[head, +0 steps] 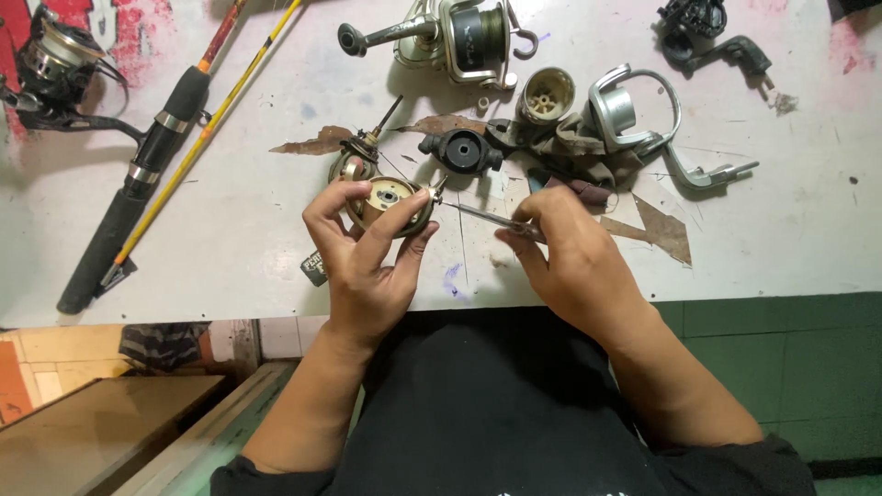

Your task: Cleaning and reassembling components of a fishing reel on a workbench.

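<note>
Left hand (363, 253) gripping round brass-coloured reel part (390, 204), fingers (323, 204) wrapped around its rim. Right hand (570, 253) pinching thin screwdriver (482, 217), tip touching that part. Beyond fingers on white worktop (781, 230): black reel piece (462, 151), silver spinning reel (459, 37).

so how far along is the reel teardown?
Done: the reel is stripped; spool, bail rotor, black housing and handle lie loose on the table. In hand: left hand holds a round brass-coloured reel part, right hand works a thin screwdriver at its edge. Left: nothing is back together; a whole reel sits untouched behind.
</note>
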